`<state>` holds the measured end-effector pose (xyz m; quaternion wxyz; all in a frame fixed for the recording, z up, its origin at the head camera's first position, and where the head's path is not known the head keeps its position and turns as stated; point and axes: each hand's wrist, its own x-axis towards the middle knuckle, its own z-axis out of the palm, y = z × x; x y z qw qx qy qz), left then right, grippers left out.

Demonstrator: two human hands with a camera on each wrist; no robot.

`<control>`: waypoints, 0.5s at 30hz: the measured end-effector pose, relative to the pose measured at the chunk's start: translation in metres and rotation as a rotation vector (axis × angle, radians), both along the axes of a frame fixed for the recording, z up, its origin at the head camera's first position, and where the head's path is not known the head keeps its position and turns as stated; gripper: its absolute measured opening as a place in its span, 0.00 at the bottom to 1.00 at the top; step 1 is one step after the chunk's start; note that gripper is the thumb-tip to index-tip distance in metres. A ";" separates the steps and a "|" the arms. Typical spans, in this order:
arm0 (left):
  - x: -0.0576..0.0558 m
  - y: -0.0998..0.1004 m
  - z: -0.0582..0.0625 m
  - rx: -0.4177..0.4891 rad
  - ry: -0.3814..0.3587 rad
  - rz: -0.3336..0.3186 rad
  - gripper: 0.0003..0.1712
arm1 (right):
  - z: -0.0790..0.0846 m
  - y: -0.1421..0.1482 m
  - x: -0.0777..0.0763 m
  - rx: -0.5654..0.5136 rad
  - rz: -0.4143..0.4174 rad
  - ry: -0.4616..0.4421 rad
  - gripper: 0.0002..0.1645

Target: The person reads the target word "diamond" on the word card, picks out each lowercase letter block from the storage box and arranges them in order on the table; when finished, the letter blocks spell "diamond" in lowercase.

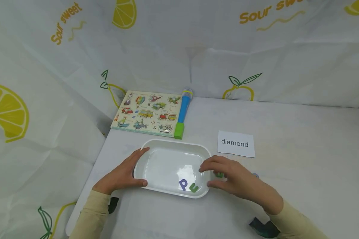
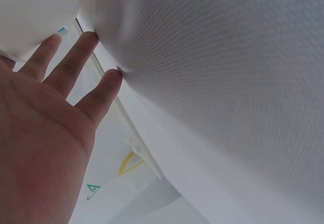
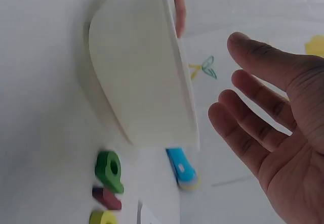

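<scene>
A white tray (image 1: 164, 166) holds a purple letter (image 1: 183, 184) and a green letter (image 1: 193, 188) near its front right corner. My left hand (image 1: 124, 172) touches the tray's left end, its thumb and forefinger at the rim and its fingers straight. At the right end, my right hand (image 1: 231, 174) hovers by the rim, fingers loosely bent and holding nothing. Partly hidden behind it are another green letter (image 1: 219, 174) and a blue piece (image 1: 255, 175). The right wrist view shows a green letter (image 3: 109, 171), a dark red piece (image 3: 107, 198) and a yellow piece (image 3: 103, 217) on the table.
Beyond the tray lies a picture puzzle board (image 1: 146, 113) with vehicles on it. A blue and green toy microphone (image 1: 183, 113) lies along its right edge. To the right is a white card (image 1: 236, 143) reading "diamond". Printed cloth hangs behind the white table.
</scene>
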<state>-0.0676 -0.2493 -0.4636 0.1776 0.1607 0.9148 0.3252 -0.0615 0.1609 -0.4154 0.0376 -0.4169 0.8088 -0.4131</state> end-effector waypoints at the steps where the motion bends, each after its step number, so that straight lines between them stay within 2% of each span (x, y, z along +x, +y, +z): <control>1: 0.000 0.000 0.000 0.000 0.000 -0.001 0.67 | -0.001 -0.008 -0.002 0.045 0.021 -0.004 0.31; 5: 0.000 0.000 -0.001 0.003 -0.005 -0.006 0.67 | -0.007 -0.037 -0.008 0.247 0.112 0.009 0.30; 9: 0.000 -0.001 -0.002 0.009 0.001 -0.007 0.68 | -0.013 -0.059 -0.014 0.383 0.193 0.046 0.32; 15: -0.001 -0.003 -0.004 0.011 0.020 -0.011 0.68 | -0.019 -0.080 -0.019 0.537 0.220 0.025 0.40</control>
